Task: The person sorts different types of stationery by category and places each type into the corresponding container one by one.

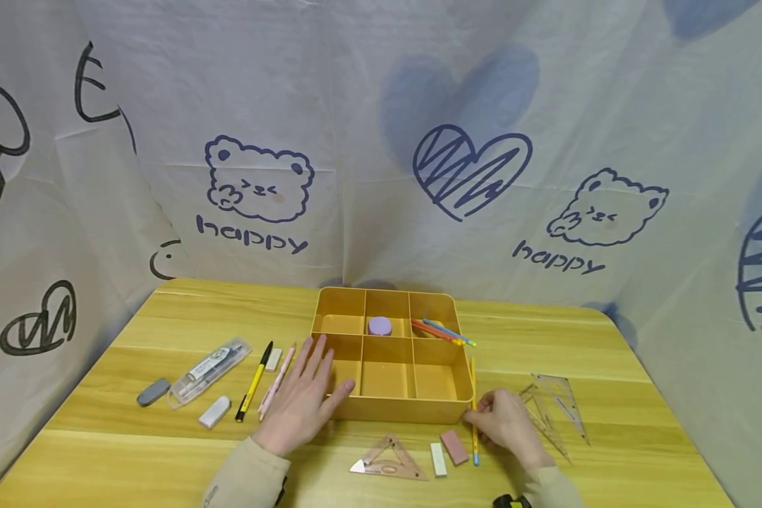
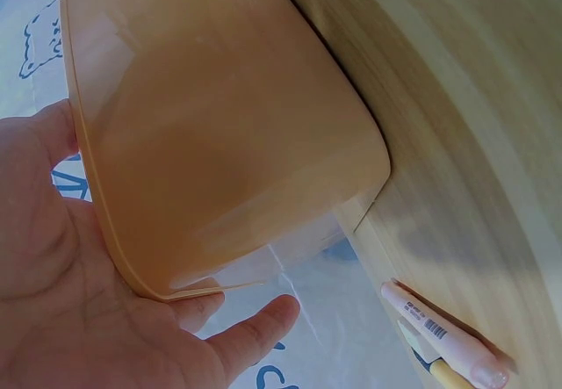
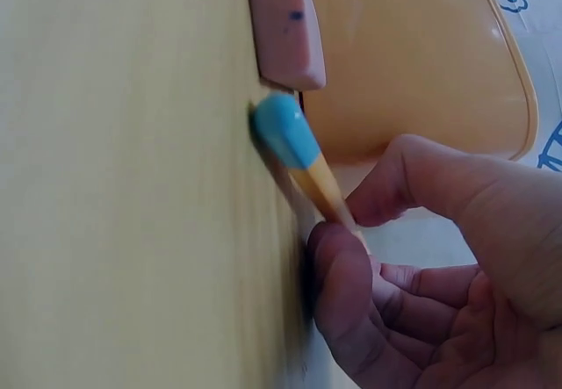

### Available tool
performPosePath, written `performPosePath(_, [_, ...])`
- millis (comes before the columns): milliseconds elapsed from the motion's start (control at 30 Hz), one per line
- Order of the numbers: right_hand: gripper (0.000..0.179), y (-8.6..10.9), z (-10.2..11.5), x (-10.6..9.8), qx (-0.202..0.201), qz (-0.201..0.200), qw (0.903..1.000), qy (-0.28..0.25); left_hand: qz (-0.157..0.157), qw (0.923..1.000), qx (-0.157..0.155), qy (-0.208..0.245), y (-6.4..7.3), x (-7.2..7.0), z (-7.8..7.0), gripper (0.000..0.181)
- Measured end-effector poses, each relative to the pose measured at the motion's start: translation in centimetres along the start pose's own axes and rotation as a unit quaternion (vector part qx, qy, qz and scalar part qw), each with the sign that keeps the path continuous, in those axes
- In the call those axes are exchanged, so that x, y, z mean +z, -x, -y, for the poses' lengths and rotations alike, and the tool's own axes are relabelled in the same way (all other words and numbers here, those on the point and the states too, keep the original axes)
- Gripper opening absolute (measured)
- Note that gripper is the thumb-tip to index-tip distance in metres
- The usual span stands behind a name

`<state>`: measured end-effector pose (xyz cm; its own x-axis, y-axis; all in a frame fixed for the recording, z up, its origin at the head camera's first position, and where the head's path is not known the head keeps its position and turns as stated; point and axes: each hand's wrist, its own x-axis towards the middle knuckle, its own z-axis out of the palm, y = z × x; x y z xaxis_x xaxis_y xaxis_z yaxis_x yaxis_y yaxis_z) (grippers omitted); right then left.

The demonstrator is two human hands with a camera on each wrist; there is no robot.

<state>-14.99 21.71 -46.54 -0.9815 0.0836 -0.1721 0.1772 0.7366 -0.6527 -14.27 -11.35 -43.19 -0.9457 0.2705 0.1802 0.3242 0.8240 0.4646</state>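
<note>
A yellow-orange organizer box [image 1: 396,410] with several compartments stands on the wooden table. My left hand [image 1: 301,406] rests against its front left corner, fingers spread and fairly straight; the left wrist view shows the palm at the rim. Beside the box's right side, my right hand [image 1: 506,421] pinches a yellow pencil [image 1: 475,444] between thumb and index finger. The pencil's blue end [image 3: 285,130] points toward the front of the table. In the back right compartment lie a few colored pencils [image 1: 441,331], and a purple round-cornered item [image 1: 379,326] sits in the back middle one.
Left of the box are a pink pen [image 1: 278,381], a yellow-black pen [image 1: 254,381], a clear case [image 1: 209,372] and several erasers. In front lie a triangle ruler [image 1: 390,467], a white eraser [image 1: 438,460] and a pink eraser [image 1: 454,447]. Clear rulers [image 1: 568,406] lie at right.
</note>
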Motion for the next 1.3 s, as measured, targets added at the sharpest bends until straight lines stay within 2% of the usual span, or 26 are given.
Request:
performPosePath(333, [0.012,-0.16,-0.19,-0.37,0.018,0.016,0.9986,-0.048,0.007,1.0000,-0.003,0.001,-0.07,-0.12,-0.05,0.071])
performPosePath(567, [0.008,-0.33,-0.36,-0.42,0.011,-0.008,0.9969,-0.078,-0.001,1.0000,0.000,-0.004,-0.19,0.14,0.12,0.072])
performPosePath(833, [0.017,-0.59,-0.23,-0.70,-0.038,-0.063,0.9911,-0.112,-0.009,0.9999,0.007,0.003,-0.19,0.25,0.25,0.072])
performPosePath(933, [0.017,-0.62,-0.21,-0.83,-0.061,-0.086,0.9866,-0.125,-0.005,1.0000,0.002,0.002,-0.16,0.07,0.08,0.072])
performPosePath(1033, [0.014,-0.58,-0.28,-0.86,-0.079,-0.105,0.9809,-0.143,-0.013,0.9999,0.010,0.005,-0.21,0.34,0.35,0.072])
performPosePath(1300, [0.015,-0.28,-0.48,-0.74,-0.113,-0.140,0.9696,-0.166,0.002,1.0000,0.001,-0.001,-0.09,-0.08,-0.02,0.071])
